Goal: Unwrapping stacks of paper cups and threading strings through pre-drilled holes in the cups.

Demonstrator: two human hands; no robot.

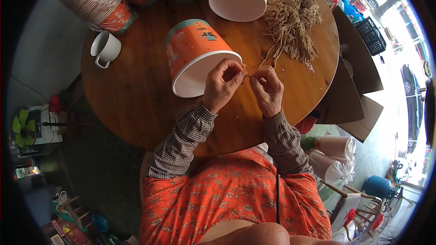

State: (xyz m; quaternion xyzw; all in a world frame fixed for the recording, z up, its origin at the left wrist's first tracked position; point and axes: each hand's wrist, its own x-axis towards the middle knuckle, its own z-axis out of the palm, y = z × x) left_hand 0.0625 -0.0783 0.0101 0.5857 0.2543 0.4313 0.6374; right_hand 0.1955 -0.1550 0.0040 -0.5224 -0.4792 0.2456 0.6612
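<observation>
An orange paper bucket (193, 41) with a teal band and white rim lies on its side on the round wooden table (136, 109), its mouth tilted toward me. At the right side of that rim, my left hand (221, 84) pinches a thin tan string (265, 59) between thumb and fingers. My right hand (268, 90) pinches the string just beside it, and the fingertips of both hands nearly meet. Whether the string passes through the bucket's rim is hidden by my fingers. From there a strand leads up toward a tangled heap of tan strings (293, 25).
White nested buckets (238, 0) lie at the far edge. Plastic-wrapped stacks of orange buckets (91, 4) stand far left, near a white mug (106, 47). Open cardboard boxes (347, 95) and wrapped rolls (334, 159) are right of the table.
</observation>
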